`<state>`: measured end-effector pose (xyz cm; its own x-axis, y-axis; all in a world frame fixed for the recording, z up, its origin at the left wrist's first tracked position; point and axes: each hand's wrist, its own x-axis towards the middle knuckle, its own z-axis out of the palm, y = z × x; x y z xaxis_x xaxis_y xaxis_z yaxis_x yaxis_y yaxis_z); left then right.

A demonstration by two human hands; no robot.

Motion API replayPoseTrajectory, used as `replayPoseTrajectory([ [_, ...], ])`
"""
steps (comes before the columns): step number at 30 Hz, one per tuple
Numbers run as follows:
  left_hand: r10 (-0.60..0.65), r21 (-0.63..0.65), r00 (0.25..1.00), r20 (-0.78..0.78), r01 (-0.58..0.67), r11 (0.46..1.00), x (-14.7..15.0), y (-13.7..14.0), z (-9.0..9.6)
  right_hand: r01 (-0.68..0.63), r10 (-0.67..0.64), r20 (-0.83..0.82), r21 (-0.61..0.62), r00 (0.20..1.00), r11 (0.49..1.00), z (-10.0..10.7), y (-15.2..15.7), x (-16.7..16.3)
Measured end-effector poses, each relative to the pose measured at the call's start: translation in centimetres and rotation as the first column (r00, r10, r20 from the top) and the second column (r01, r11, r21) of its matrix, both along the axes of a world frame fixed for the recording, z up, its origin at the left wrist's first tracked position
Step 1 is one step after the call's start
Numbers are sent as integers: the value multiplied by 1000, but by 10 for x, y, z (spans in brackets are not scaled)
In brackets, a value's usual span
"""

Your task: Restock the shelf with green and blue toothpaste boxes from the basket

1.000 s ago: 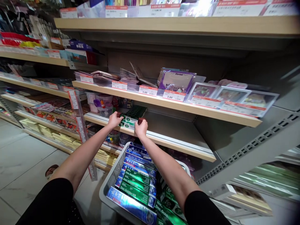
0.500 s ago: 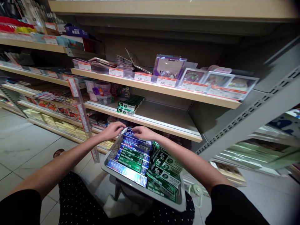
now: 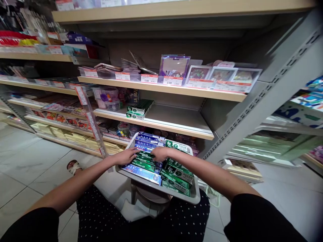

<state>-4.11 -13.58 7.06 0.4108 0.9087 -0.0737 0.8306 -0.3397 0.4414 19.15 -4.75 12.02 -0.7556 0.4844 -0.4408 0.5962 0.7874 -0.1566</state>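
Seen from above, a person's two hands reach into a grey plastic basket [image 3: 194, 199] packed with green Doc.Golden boxes [image 3: 143, 165] and blue boxes [image 3: 142, 173]. The left hand [image 3: 128, 156], fingers slightly spread, lies at the left ends of the green boxes, and the right hand [image 3: 160, 154] curls over their right ends; whether either pinches a box cannot be told. Beyond the basket, green-and-white boxes [image 3: 135, 116] sit stacked on a low shelf [image 3: 176, 117].

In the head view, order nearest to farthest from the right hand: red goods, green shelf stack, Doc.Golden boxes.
1. Doc.Golden boxes, in the basket, by the right hand.
2. Green shelf stack, ahead and left.
3. Red goods, upper left.
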Motion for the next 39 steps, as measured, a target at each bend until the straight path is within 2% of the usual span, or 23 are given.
replayPoseTrajectory([
  [3, 48, 3, 998, 37, -48, 999, 6, 6, 2, 0, -1, 74, 14, 997, 1000, 5, 0, -4],
  [7, 157, 17, 983, 94, -160, 987, 12, 17, -1, 83, -83, -3, 37, 997, 996, -3, 5, -5],
  [13, 273, -36, 945, 179, -271, 962, 8, 34, -19, 216, -218, -47, -39, 975, 976, -13, 13, -3],
  [18, 335, -158, 859, 388, -296, 942, 2, 45, -36, 212, -214, -23, -59, 977, 976, -10, 16, 0],
  [22, 346, -190, 792, 503, -289, 938, 1, 42, -39, 207, -208, -15, -71, 978, 976, -10, 17, 1],
  [28, 394, -249, 733, 554, -305, 919, 4, 34, -33, 225, -225, 19, -68, 974, 972, -7, 18, -2],
  [34, 485, -363, 621, 615, -323, 874, -1, 32, -15, 239, -240, -10, -37, 971, 970, 10, 25, -5],
  [39, 488, -328, 544, 683, -368, 870, -15, 43, 18, 300, -292, -239, -3, 926, 954, 34, 40, -10],
])
